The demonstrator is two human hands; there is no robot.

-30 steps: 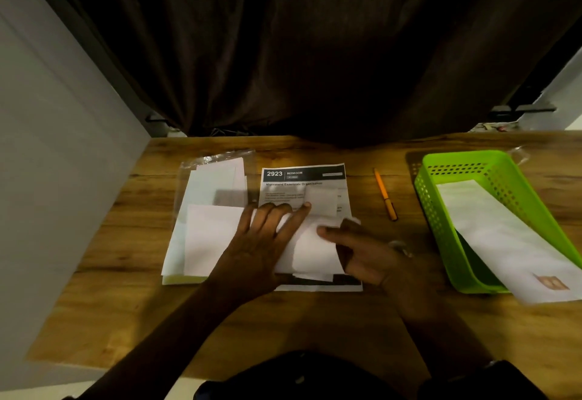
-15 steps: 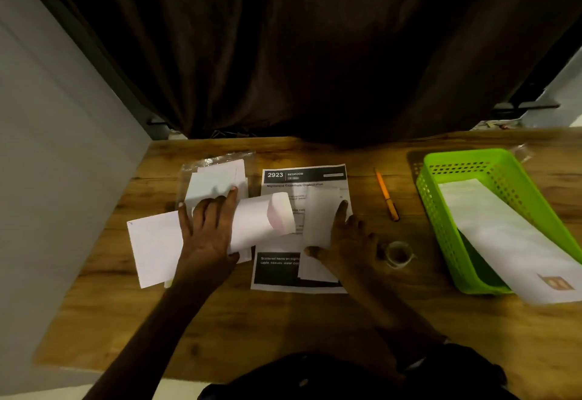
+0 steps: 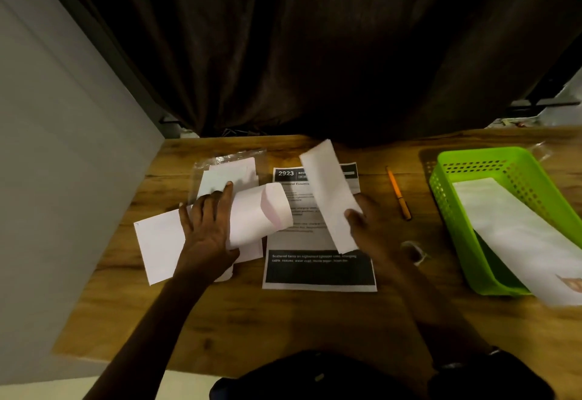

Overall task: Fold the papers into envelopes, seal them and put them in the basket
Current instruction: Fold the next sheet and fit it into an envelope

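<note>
My right hand (image 3: pixel 367 226) pinches a folded white paper strip (image 3: pixel 327 191) and holds it tilted above the printed sheet (image 3: pixel 318 270). My left hand (image 3: pixel 208 223) lies flat, fingers straight, on a white envelope (image 3: pixel 258 213) whose open flap curls up at the right. Under it are more white envelopes (image 3: pixel 157 242) and a stack in a clear plastic sleeve (image 3: pixel 226 172). The green basket (image 3: pixel 447 185) at the right holds one long white envelope (image 3: pixel 516 229) that sticks out over its near rim.
An orange pen (image 3: pixel 398 193) lies between the printed sheet and the basket. A small roll of clear tape (image 3: pixel 414 251) sits near my right wrist. A grey wall bounds the wooden table (image 3: pixel 283 321) on the left; a dark curtain hangs behind it.
My right hand has picked the folded paper up off the printed sheet and raised it. My left hand has slid the envelope leftward and stays pressed on it.
</note>
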